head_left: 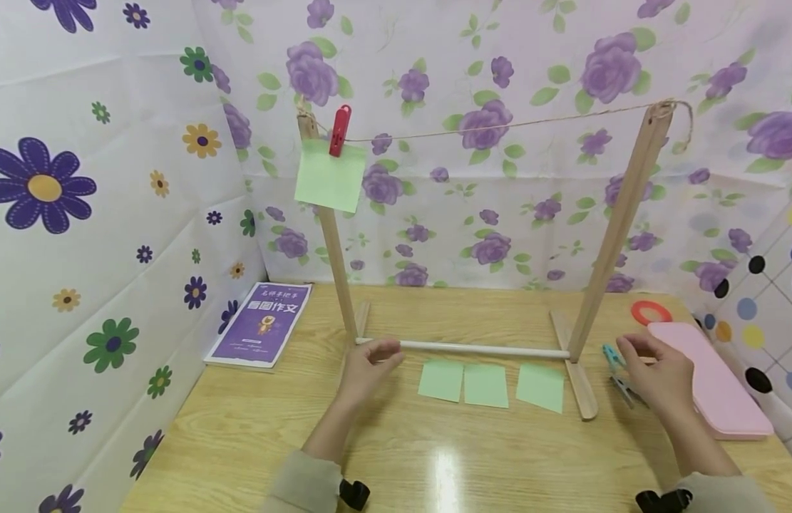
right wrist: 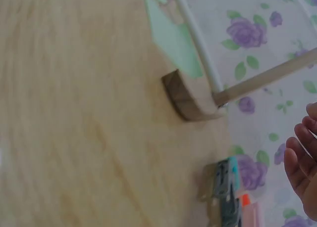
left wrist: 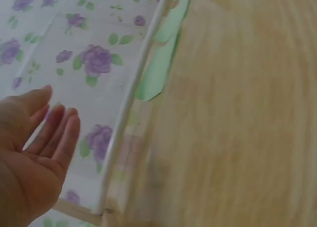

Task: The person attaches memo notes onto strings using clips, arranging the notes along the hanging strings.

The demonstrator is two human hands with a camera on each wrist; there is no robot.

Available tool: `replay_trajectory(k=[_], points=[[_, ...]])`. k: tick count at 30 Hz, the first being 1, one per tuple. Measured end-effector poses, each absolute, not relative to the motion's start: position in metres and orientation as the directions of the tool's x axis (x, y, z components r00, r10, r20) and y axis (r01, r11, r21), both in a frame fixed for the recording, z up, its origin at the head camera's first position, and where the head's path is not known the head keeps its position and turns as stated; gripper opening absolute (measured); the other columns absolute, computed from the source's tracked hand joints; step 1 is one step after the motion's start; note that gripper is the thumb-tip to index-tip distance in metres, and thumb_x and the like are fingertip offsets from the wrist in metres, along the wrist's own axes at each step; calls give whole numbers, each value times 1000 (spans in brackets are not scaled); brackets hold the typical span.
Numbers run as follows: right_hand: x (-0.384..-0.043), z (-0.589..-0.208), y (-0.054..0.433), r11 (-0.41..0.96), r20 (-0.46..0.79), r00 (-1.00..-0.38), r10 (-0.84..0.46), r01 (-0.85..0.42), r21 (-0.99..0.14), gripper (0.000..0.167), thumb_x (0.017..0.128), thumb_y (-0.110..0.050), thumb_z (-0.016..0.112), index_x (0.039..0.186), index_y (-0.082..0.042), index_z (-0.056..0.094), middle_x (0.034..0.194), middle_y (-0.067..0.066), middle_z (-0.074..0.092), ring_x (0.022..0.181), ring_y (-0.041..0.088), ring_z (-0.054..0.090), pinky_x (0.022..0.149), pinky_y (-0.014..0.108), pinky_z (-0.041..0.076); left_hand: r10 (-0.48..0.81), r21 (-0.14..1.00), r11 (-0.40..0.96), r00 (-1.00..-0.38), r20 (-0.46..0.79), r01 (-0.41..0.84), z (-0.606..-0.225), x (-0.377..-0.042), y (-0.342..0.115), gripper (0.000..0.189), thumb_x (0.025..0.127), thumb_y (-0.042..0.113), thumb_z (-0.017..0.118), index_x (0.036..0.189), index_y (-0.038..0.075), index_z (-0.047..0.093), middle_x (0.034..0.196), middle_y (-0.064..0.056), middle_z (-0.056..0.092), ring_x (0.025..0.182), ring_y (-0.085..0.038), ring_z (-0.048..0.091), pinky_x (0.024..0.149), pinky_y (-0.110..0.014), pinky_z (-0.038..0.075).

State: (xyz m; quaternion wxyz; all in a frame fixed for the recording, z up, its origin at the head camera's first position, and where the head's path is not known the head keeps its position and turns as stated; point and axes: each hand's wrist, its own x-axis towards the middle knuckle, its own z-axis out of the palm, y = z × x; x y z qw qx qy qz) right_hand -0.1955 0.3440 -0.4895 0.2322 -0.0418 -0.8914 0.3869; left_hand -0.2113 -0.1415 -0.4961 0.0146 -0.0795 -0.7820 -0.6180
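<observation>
My left hand (head_left: pixel 368 367) hovers by the left end of the rack's white crossbar (head_left: pixel 485 349), fingers loosely bent and holding nothing. The left wrist view shows the same hand (left wrist: pixel 37 155) with its palm bare. At the right, my right hand (head_left: pixel 665 377) is over the pegs, a blue clothespin (head_left: pixel 612 356) and a grey clothespin (head_left: pixel 623 390). Its fingers (right wrist: pixel 299 158) curve around nothing in the right wrist view. A green sticky note (head_left: pixel 330 178) hangs from the twine (head_left: pixel 530 124) under a red clothespin (head_left: pixel 340 132). Three green notes, including one (head_left: pixel 540 388), lie before the crossbar.
Wooden posts, left (head_left: pixel 336 263) and right (head_left: pixel 616 242), hold up the twine. A purple book (head_left: pixel 261 324) lies at the back left. On the right are a pink case (head_left: pixel 713 381) and a red ring (head_left: pixel 634 312). Flowered cloth (head_left: pixel 434 214) hangs behind the table.
</observation>
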Motion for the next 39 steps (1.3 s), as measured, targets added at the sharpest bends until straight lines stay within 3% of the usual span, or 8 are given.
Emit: replay_trajectory(k=[4, 9, 12, 18, 24, 28, 32, 39], points=[[-194, -504, 354, 747, 334, -922, 193, -82, -659, 35, 99, -33, 68, 113, -2, 73, 103, 16, 73, 85, -10, 53, 59, 10, 48, 175, 959, 248, -980, 94, 136, -509, -212, -132, 33, 94, 19, 74, 122, 0, 68, 120, -18, 69, 110, -25, 66, 98, -34, 57], [-194, -519, 365, 785, 298, -951, 81, -123, -608, 38, 98, -32, 70, 119, -1, 69, 112, 24, 70, 87, 31, 71, 57, 19, 55, 186, 964, 241, -980, 68, 113, -517, -214, -122, 36, 95, 18, 74, 124, -2, 66, 123, -18, 67, 112, -28, 65, 96, -34, 58], [-194, -525, 371, 781, 300, -953, 44, -155, -605, 37, 96, -26, 74, 119, 2, 67, 114, 30, 68, 86, 43, 72, 55, 27, 60, 202, 961, 250, -977, 70, 120, -522, -216, -117, 36, 95, 18, 74, 124, -3, 66, 121, -17, 67, 109, -27, 65, 94, -32, 59], [-194, -537, 380, 816, 310, -946, -96, -253, -520, 44, 87, -19, 83, 119, 6, 67, 108, 28, 69, 89, 44, 69, 67, 48, 61, 272, 921, 358, -961, 53, 152, -534, -219, -111, 41, 91, 16, 78, 128, 1, 65, 117, -12, 69, 109, -25, 65, 93, -33, 58], [-196, -542, 382, 821, 341, -925, -169, -324, -470, 36, 79, -8, 87, 109, 4, 72, 99, 16, 73, 85, 27, 70, 66, 27, 59, 291, 865, 462, -955, 58, 193, -537, -220, -104, 46, 87, 16, 83, 128, 7, 66, 121, -7, 65, 111, -24, 61, 97, -41, 55], [-195, -544, 382, 827, 318, -928, -194, -329, -456, 32, 76, 2, 86, 106, 1, 74, 96, 11, 73, 82, 15, 67, 67, 26, 59, 284, 832, 513, -956, 68, 211, -536, -218, -103, 48, 83, 14, 85, 127, 6, 67, 122, -8, 63, 109, -25, 59, 95, -42, 55], [-194, -544, 382, 832, 302, -932, -199, -324, -450, 34, 77, 1, 85, 108, 3, 73, 101, 14, 71, 84, 22, 67, 68, 32, 60, 283, 817, 537, -957, 63, 212, -534, -217, -103, 54, 81, 12, 87, 128, 2, 64, 120, -10, 60, 106, -25, 57, 93, -40, 55], [-185, -534, 385, 894, 260, -954, -150, -243, -376, 47, 77, -24, 89, 105, 9, 71, 99, 23, 63, 86, 40, 62, 73, 59, 54, 369, 775, 591, -929, -16, 222, -529, -217, -107, 69, 81, 16, 87, 138, -5, 53, 117, -10, 52, 102, -23, 50, 88, -37, 52]])
